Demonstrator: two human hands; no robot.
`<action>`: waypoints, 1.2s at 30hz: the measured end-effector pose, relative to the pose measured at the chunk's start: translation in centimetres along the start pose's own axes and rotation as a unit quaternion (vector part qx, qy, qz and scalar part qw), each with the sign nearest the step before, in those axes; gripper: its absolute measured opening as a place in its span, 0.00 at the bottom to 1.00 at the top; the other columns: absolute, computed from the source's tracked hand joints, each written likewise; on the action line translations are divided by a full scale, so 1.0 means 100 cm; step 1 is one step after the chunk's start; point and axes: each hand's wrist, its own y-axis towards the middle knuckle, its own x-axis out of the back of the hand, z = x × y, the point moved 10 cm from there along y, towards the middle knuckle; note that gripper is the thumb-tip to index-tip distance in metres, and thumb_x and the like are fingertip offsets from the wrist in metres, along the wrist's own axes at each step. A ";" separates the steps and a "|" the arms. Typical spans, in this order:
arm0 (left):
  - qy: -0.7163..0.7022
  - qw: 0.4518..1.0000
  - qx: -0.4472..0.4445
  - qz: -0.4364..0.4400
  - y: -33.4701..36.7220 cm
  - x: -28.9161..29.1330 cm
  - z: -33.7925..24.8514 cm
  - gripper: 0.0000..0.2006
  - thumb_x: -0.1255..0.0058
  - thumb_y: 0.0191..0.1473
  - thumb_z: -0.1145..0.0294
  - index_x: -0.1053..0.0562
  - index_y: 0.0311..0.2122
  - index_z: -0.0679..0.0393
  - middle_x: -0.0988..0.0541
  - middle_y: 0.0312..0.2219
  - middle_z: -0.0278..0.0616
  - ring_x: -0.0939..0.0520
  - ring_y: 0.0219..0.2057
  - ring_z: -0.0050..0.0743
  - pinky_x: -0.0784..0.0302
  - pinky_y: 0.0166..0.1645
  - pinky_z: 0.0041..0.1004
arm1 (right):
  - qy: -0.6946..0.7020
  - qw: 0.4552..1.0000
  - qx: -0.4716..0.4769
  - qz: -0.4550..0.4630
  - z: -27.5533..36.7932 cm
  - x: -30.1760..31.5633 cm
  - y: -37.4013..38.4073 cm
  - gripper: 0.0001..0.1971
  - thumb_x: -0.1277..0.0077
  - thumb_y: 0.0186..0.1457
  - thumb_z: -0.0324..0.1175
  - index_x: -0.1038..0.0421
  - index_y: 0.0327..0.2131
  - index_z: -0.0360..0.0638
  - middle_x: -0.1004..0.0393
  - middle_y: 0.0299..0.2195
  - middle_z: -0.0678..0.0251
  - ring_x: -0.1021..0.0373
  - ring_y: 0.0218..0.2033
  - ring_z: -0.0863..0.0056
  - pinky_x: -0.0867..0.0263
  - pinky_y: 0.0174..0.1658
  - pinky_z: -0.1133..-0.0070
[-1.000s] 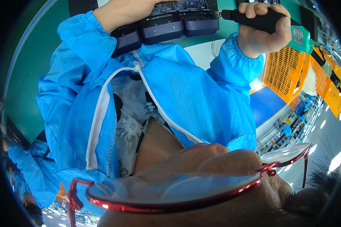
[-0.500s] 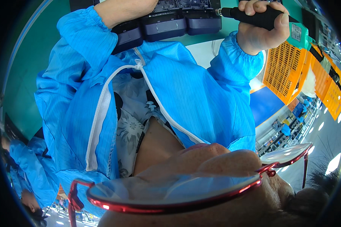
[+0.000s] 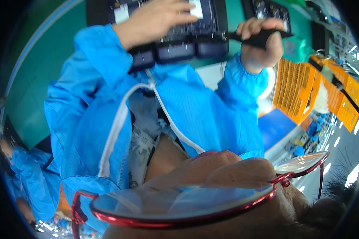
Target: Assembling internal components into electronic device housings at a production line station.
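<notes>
A dark electronic unit [image 3: 175,51] with a row of box-shaped sections along its near side lies at the top middle, its inner parts and white labels exposed. My left hand [image 3: 153,22] is over it, fingers stretched out and holding nothing; blur hides whether they touch it. In my right hand [image 3: 261,46] is an electric screwdriver [image 3: 259,38] with a black grip and green rear body, held roughly level. Its metal tip points left at the unit's right edge; contact cannot be made out.
A green work surface [image 3: 32,87] extends left. Another dark unit [image 3: 273,14] lies at the upper right. Orange slotted crates [image 3: 293,85] stand right, with the screwdriver's dark cable [image 3: 343,89] crossing nearby. A co-worker's blue sleeve [image 3: 34,179] shows at lower left.
The unit and both hands appear lower in the picture as the view shifts. My left hand's fingers now show over the unit. The screwdriver stays in my right hand.
</notes>
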 end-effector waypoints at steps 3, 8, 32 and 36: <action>-0.024 0.996 0.070 0.052 -0.012 -0.016 0.011 0.27 0.49 0.47 0.83 0.20 0.53 0.47 0.26 0.58 0.43 0.32 0.64 0.49 0.31 0.65 0.44 | 0.022 0.999 -0.027 -0.021 -0.013 0.000 -0.002 0.18 0.49 0.59 0.49 0.33 0.42 0.44 0.32 0.26 0.63 0.33 0.24 0.69 0.33 0.31 0.67; -0.028 0.992 0.074 0.094 -0.011 -0.016 0.002 0.24 0.49 0.51 0.78 0.19 0.53 0.45 0.28 0.60 0.44 0.34 0.66 0.53 0.31 0.64 0.48 | 0.040 0.995 -0.087 -0.022 -0.003 -0.007 -0.002 0.15 0.43 0.59 0.38 0.33 0.43 0.40 0.28 0.28 0.62 0.29 0.26 0.69 0.29 0.36 0.65; -0.018 0.994 0.070 0.083 -0.013 -0.019 0.000 0.21 0.49 0.55 0.75 0.21 0.54 0.47 0.28 0.59 0.45 0.35 0.66 0.54 0.35 0.67 0.52 | 0.164 0.952 0.138 -0.218 -0.038 -0.035 0.184 0.13 0.38 0.61 0.43 0.29 0.37 0.48 0.31 0.29 0.73 0.33 0.30 0.80 0.30 0.40 0.77; -0.026 0.993 0.074 0.088 -0.015 -0.020 0.003 0.21 0.49 0.55 0.75 0.20 0.54 0.48 0.28 0.59 0.45 0.35 0.66 0.54 0.34 0.67 0.51 | 0.146 0.952 0.127 -0.236 -0.046 -0.050 0.186 0.12 0.38 0.61 0.42 0.28 0.38 0.48 0.30 0.29 0.74 0.32 0.31 0.80 0.31 0.40 0.77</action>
